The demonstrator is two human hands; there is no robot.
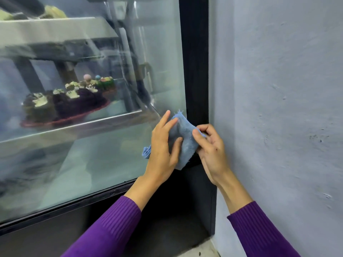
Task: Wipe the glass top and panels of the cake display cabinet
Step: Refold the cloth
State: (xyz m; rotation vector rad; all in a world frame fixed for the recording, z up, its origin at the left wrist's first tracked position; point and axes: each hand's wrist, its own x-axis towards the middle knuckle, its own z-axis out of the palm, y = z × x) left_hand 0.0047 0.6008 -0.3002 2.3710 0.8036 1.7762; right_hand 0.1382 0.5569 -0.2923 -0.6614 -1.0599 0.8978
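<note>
Fingers (pixel 164 119) of left hand (pixel 163 147) and right hand (pixel 211 147) both pinch the blue cloth (pixel 183 132), bunched at the lower right corner of the glass panel (pixel 111 154). Probably refolding mid-wipe, blur makes it hard to say. Next: flatten it onto the glass.

- Soft, cool, even light; no hard shadows.
- Hazy reflections and streaks across the glass panel (pixel 104 154).
- Motion blur at left, smearing the cakes (pixel 63 102).
- Bowed verticals toward the edges.
</note>
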